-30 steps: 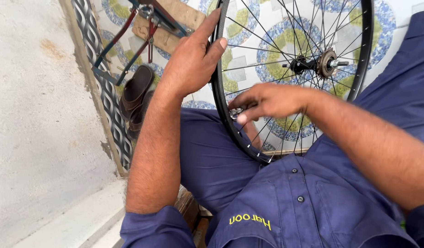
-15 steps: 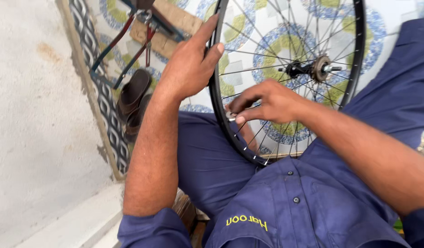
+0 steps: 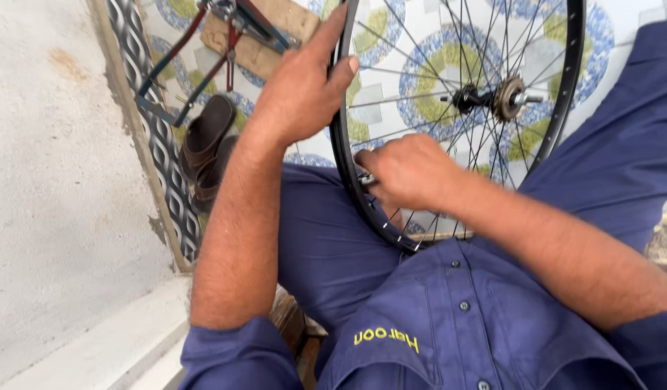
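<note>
Bare bicycle wheel [image 3: 564, 108], no tyre, stands upright on its rim between the person's knees, its lowest arc resting against the lap of the blue work clothes [image 3: 434, 318]. Hub [image 3: 503, 96] sits up and to the right of both hands, axle pointing roughly sideways across the view, so the wheel plane runs away from the body. Left hand [image 3: 301, 90] is clamped on the rim at its left edge: palm on the outside, thumb hooked over the inner side, fingers stretched up along the curve. Right hand [image 3: 406, 173] is closed inside the rim, low on the left arc, just below the left hand, fingertips pinched on something small and metallic where the spokes [image 3: 420, 79] meet the rim; too small to tell what it is, maybe a spoke tool or a nipple. The 2 hands are close but not touching, both on the same left stretch of rim, with the right 1 nearer the body and the left 1 further up. Everything the right hand works on lies straight under its fingertips; the hub is well apart from it. Behind: patterned floor tiles [image 3: 420, 108], 2 brown sandals [image 3: 203, 144] near the left knee, a metal frame [image 3: 182, 72] lying by a wooden block [image 3: 276, 22], plain concrete [image 3: 52, 180] at the far left.
</note>
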